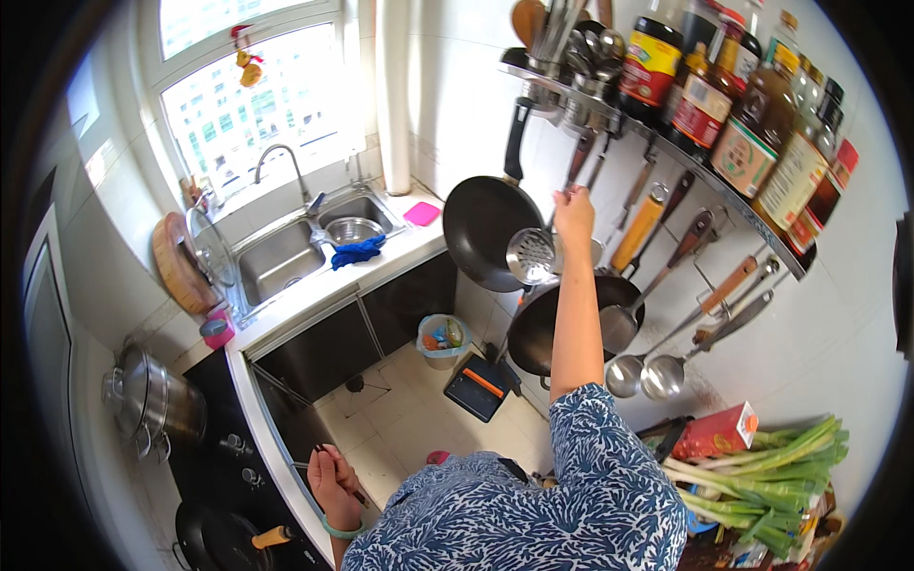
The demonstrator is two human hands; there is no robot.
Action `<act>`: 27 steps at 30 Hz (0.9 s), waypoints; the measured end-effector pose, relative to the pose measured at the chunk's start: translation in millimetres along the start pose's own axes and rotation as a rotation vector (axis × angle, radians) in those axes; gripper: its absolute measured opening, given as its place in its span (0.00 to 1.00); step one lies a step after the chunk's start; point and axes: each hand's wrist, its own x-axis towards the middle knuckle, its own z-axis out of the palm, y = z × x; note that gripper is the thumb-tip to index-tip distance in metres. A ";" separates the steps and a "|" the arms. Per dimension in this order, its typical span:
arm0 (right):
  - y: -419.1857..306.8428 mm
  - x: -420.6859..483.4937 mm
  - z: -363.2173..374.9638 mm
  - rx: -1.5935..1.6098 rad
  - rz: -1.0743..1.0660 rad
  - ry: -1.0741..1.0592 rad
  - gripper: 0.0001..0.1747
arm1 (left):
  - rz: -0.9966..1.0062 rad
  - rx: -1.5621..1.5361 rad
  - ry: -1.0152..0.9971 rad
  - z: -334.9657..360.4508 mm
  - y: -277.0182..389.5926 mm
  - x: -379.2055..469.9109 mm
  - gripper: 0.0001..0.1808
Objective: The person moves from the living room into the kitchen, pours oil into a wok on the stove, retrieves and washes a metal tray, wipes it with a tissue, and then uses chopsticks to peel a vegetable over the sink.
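Note:
My right hand (574,215) is raised to the hanging utensils under the wall shelf, its fingers closed around the handle of a slotted skimmer (530,255). Just left of it hangs a black frying pan (477,232); a dark wok (528,332) hangs behind my forearm. A metal spatula (618,327) and two steel ladles (663,377) hang to the right. Low on the left, my left hand (334,475) grips thin dark sticks (363,498), perhaps chopsticks, beside the stove counter. On the stove sits a black pan with a lid (228,535).
A metal shelf (728,189) bears several sauce bottles. Ahead are a double sink (282,260), blue gloves (357,251) and a pink sponge or cloth (422,213). A waste bin (441,350) and dustpan (477,389) stand on the floor. A steel pot (161,407) is left; green onions (771,475) lie right.

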 end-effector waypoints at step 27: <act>-151.0 -237.7 29.4 0.655 -0.614 -1.094 0.03 | 0.105 0.212 0.131 -19.6 34.1 -36.1 0.15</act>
